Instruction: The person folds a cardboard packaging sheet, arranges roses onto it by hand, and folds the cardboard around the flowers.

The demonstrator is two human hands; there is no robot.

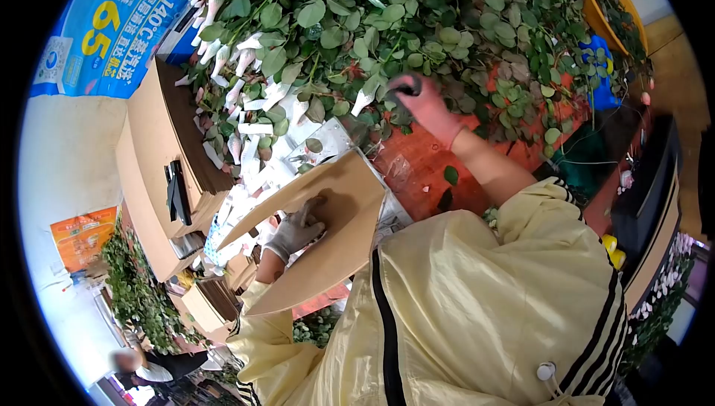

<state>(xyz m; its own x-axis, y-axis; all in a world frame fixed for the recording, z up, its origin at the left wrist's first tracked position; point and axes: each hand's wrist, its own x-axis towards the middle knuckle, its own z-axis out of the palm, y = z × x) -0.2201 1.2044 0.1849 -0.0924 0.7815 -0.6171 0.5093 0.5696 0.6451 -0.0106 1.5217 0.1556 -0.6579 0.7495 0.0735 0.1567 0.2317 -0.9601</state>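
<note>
Left hand: here it is, the left hand (294, 233) in a pale glove, fingers spread loosely, laid against the inner face of the cardboard, gripping nothing that shows.
Cardboard: a bent brown sheet, the cardboard (357, 194) stands right in front of the yellow jacket (477, 287), its folded sides flaring around that hand.
Right hand: up at the foliage now, the right hand (426, 104) in a pink glove, fingers and thumb curled into a ring with darkness inside; whether anything sits in that grip, I cannot tell.
Stems: a great heap of leafy stems (462, 23) fills the far side, spilling over the red desk (406, 168).
Buds: pale, sleeved buds (222, 60) crowd the heap's left edge, and a single bud (363, 101) pokes out just beside the right hand.
Left flank: stacked card (153, 171) with a black tool (177, 192) against it.
Far right: an orange tub (593, 13), with a blue object (600, 71) near it.
Lower left: another person (153, 370), well apart.
</note>
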